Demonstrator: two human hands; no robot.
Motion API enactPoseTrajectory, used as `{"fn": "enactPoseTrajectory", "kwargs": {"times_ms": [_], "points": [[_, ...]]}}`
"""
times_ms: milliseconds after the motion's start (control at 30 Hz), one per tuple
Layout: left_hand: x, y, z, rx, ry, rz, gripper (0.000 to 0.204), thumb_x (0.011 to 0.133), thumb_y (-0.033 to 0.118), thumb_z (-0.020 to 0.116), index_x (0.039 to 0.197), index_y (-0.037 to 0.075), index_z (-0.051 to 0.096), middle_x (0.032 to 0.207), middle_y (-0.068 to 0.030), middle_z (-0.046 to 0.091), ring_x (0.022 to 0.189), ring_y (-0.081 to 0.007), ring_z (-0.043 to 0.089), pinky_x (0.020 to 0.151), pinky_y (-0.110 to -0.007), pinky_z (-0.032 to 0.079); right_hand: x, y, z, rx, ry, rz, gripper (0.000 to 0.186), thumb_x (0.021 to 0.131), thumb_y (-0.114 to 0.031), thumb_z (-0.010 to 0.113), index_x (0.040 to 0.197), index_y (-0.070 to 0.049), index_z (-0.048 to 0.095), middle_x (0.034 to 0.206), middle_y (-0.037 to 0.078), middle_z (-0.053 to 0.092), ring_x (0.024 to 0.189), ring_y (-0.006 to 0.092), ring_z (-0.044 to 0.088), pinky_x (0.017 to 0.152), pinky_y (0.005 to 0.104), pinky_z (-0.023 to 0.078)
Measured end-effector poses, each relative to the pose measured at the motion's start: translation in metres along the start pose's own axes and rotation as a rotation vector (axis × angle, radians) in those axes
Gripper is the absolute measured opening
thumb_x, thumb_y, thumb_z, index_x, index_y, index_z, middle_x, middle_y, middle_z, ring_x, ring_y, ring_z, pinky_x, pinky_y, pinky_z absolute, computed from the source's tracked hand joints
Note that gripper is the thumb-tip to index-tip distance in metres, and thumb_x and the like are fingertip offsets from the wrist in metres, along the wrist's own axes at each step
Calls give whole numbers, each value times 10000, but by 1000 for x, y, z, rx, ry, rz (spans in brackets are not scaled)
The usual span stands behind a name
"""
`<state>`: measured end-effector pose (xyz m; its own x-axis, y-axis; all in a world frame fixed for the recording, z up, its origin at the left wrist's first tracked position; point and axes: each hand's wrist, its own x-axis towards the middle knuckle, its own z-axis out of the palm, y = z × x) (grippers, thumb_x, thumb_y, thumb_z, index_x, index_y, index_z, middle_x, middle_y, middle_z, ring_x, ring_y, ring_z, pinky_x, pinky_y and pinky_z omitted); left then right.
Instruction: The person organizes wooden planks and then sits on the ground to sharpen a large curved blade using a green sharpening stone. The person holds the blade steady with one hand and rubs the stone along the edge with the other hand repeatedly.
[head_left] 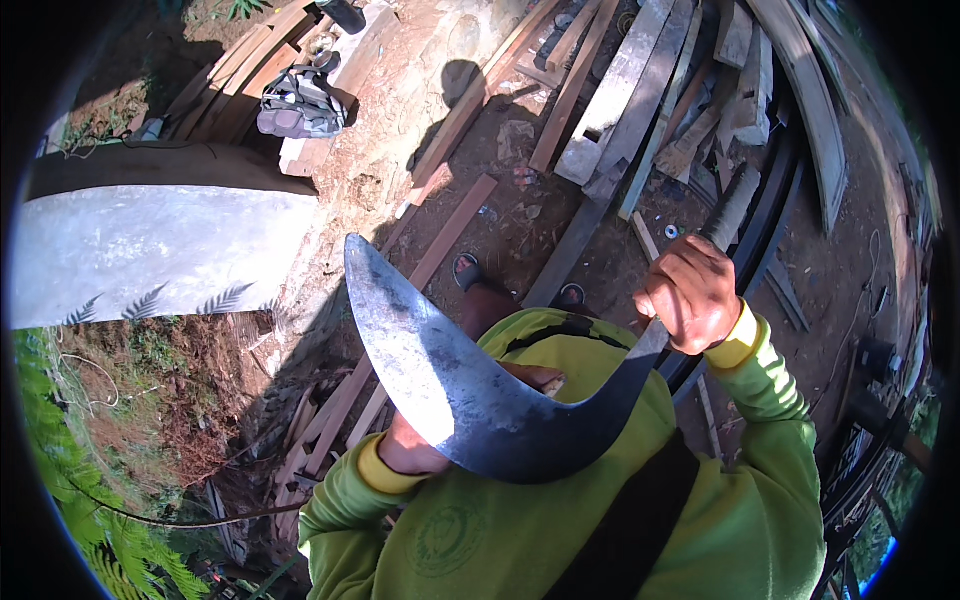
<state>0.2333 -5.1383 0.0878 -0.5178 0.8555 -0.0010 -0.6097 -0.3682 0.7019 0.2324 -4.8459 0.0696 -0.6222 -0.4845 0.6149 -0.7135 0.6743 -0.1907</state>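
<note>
A large curved steel blade (430, 360) lies across my view, its pointed tip rising at the left and its neck running up to the right into a long handle (730, 205). My right hand (690, 295) is closed round that handle, just above the metal neck. My left hand (410, 447) is mostly hidden behind the broad part of the blade, holding it from beneath, with fingertips showing at the inner curve. Behind the blade are my green sleeves and top, and my feet in sandals on the dirt.
Stacked timber beams (620, 90) and loose planks (450, 230) cover much of the dirt ahead and right. A pale slab (160, 250) stands at the left, above ferns and undergrowth. A bag (305, 105) rests on wood at upper left. Dark tools or metal pieces crowd the right edge.
</note>
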Motion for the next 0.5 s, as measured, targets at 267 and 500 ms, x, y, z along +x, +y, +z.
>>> {"fn": "enactPoseTrajectory", "kwargs": {"times_ms": [267, 500], "points": [[7, 15, 5, 229, 127, -185, 471, 899, 268, 484, 1151, -130, 500, 1249, -276, 470, 1168, -339, 472, 1002, -416, 367, 0, 4, 2, 36, -18, 7, 241, 469, -155, 683, 587, -58, 497, 599, 52, 462, 528, 195, 508, 480, 300, 379], [11, 15, -2, -20, 123, -262, 496, 902, 295, 475, 1161, -128, 495, 1268, -271, 456, 1188, -338, 455, 1012, -412, 357, 3, 13, -2, -8, 43, -35, 260, 399, -179, 644, 588, -55, 515, 590, 54, 465, 495, 187, 500, 447, 301, 364]]}}
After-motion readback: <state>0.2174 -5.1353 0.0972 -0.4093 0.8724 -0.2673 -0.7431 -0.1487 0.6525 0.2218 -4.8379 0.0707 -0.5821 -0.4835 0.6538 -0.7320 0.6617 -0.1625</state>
